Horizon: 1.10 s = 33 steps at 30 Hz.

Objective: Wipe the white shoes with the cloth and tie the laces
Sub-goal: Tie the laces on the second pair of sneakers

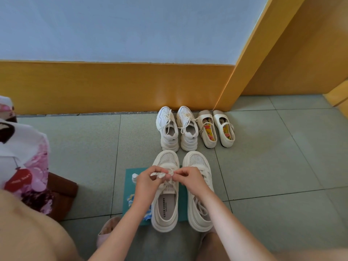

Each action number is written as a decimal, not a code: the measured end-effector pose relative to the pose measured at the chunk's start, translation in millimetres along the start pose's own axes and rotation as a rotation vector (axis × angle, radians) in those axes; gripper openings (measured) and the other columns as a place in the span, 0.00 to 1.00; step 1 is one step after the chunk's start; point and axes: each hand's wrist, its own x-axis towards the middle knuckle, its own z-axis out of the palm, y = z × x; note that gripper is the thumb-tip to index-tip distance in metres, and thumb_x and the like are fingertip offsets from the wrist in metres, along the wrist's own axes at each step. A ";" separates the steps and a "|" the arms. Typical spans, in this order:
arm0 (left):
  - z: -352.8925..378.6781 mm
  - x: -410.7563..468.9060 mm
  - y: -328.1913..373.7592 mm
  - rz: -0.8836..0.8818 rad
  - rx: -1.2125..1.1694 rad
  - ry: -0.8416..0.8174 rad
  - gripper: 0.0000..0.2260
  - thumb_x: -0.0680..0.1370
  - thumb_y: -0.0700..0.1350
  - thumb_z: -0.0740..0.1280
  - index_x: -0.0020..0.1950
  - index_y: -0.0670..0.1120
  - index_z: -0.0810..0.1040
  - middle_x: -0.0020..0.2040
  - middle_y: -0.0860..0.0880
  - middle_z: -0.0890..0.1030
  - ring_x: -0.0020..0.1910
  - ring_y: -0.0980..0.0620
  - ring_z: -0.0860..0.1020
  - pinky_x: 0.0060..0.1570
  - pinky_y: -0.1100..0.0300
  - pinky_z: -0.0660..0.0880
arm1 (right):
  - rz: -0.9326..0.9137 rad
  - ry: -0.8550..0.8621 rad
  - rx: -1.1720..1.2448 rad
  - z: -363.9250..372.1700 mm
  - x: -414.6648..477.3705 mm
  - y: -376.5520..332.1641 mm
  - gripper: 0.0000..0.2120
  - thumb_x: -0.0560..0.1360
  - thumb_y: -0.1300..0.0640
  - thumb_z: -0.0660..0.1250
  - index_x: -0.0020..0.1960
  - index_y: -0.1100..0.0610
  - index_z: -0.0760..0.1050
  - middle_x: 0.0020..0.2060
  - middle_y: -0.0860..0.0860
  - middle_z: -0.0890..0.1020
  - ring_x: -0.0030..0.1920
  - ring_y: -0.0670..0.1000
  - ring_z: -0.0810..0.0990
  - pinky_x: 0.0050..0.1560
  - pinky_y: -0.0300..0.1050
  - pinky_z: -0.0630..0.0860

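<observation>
Pinching laces [169,174] between fingertips of left hand [148,180] and right hand [188,178], shoe [165,206] directly beneath, evidently to tighten a bow.

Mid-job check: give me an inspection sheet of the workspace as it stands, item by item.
Surface: tiled floor; teal mat under the near pair.
Job's things: left shoe on the mat, its laces gathered over the tongue; right shoe beside it; patterned cloth and small bottle on the mat's left side.
Clutter: white sneakers and strap shoes by the wall; pink slipper near the mat.
Hands: left hand and right hand each pinch the laces.
Cables: nothing seen.
Surroundings: yellow skirting, blue wall, floral fabric at far left.
</observation>
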 end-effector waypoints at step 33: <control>-9.5 -13.8 -4.1 -0.156 0.149 0.283 0.05 0.77 0.44 0.65 0.48 0.45 0.79 0.44 0.49 0.82 0.43 0.54 0.80 0.43 0.56 0.79 | -0.017 0.058 -0.796 -27.9 -24.7 2.8 0.04 0.78 0.55 0.63 0.51 0.51 0.76 0.45 0.44 0.78 0.46 0.46 0.77 0.46 0.43 0.72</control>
